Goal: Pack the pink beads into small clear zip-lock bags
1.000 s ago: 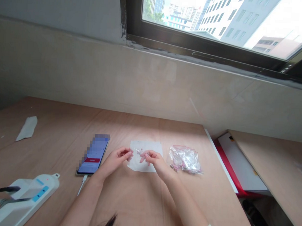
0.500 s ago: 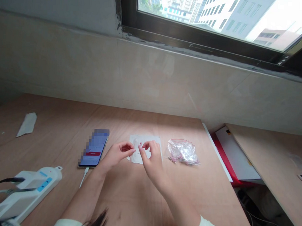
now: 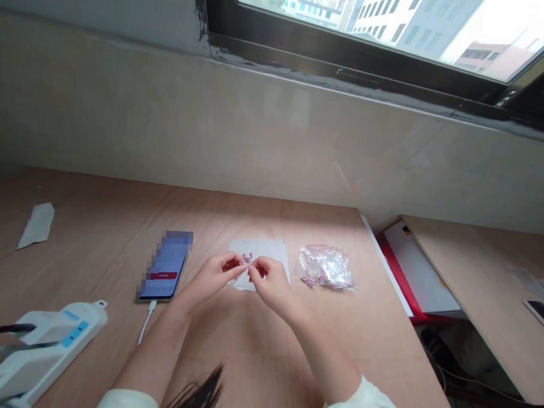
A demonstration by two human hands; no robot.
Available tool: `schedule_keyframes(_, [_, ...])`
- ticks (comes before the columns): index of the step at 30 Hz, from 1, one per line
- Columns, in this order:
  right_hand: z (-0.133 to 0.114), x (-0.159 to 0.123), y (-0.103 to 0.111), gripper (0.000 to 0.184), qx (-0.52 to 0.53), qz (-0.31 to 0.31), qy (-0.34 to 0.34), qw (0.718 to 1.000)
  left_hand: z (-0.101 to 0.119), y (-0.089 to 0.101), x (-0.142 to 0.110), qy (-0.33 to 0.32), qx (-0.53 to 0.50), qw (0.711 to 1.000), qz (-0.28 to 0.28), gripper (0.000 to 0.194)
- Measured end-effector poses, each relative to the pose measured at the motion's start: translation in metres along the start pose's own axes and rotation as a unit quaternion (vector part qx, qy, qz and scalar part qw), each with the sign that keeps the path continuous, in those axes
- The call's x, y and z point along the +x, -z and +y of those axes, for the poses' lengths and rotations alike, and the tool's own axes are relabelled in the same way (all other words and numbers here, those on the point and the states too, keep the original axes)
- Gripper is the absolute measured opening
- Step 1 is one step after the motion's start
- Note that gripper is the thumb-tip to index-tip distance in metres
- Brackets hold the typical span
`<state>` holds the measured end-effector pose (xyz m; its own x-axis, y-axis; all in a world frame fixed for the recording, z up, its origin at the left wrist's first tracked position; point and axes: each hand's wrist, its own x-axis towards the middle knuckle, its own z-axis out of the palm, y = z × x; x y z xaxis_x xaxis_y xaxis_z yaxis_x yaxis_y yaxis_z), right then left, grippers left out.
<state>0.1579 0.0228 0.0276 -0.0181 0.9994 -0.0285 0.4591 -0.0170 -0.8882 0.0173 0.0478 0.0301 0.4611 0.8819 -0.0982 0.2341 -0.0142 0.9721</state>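
Note:
My left hand point(image 3: 215, 276) is closed in a pinch, thumb and forefinger meeting near the middle of a white paper sheet point(image 3: 276, 249). Facing it, my right hand point(image 3: 271, 282) also pinches, its fingertips almost touching those of the left. Just beyond the fingertips show several small pink bead-like pieces point(image 3: 247, 256); whether they lie on the sheet or hang from the fingers I cannot tell. Whatever is between the fingers is too small to name. To the right of the sheet lies a clear plastic bag point(image 3: 327, 268) with pink bits at its lower left.
A phone point(image 3: 165, 274) with a white charging cable point(image 3: 146, 322) lies left of my hands. The white power strip point(image 3: 59, 339) sits at the lower left, cords plugged in. A torn paper scrap point(image 3: 36, 225) is at far left. Red and white boards point(image 3: 417, 270) stand beyond the table's right edge.
My right hand has come in toward the left one, and its thumb and forefinger have closed together. The pink pieces now show just beyond both hands' fingertips. The whole view has shifted slightly.

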Motion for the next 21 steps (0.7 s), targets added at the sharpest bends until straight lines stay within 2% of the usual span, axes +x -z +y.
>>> schedule_keyframes(6, [0.000,-0.003,-0.010,0.016,-0.033,0.029,-0.016,0.999,-0.009,0.002,-0.008,0.000,0.037,0.996,0.075,0.014])
schedule_keyframes(9, [-0.002,-0.003,-0.012,0.014,-0.036,0.035,-0.025,0.998,-0.011,0.001,-0.010,-0.025,0.091,0.992,0.084,0.008])
schedule_keyframes(10, [-0.004,-0.003,-0.012,0.014,-0.027,0.030,-0.026,0.999,-0.011,0.000,-0.010,-0.039,0.107,0.991,0.076,0.011])
schedule_keyframes(13, [-0.008,-0.002,-0.009,0.015,0.003,0.001,-0.030,1.000,-0.009,-0.002,-0.009,-0.080,0.132,0.987,0.038,0.039])
schedule_keyframes(15, [-0.009,0.000,-0.007,0.016,0.005,-0.008,-0.036,0.999,-0.008,0.000,-0.008,-0.087,0.138,0.986,0.024,0.049])
schedule_keyframes(18, [-0.007,0.002,-0.004,0.017,0.012,-0.005,-0.051,0.999,-0.006,0.006,-0.008,-0.058,0.127,0.990,-0.009,0.047])
schedule_keyframes(21, [-0.004,0.002,-0.002,0.013,0.060,-0.006,-0.079,0.995,-0.004,0.011,-0.014,-0.028,0.101,0.991,-0.078,0.042])
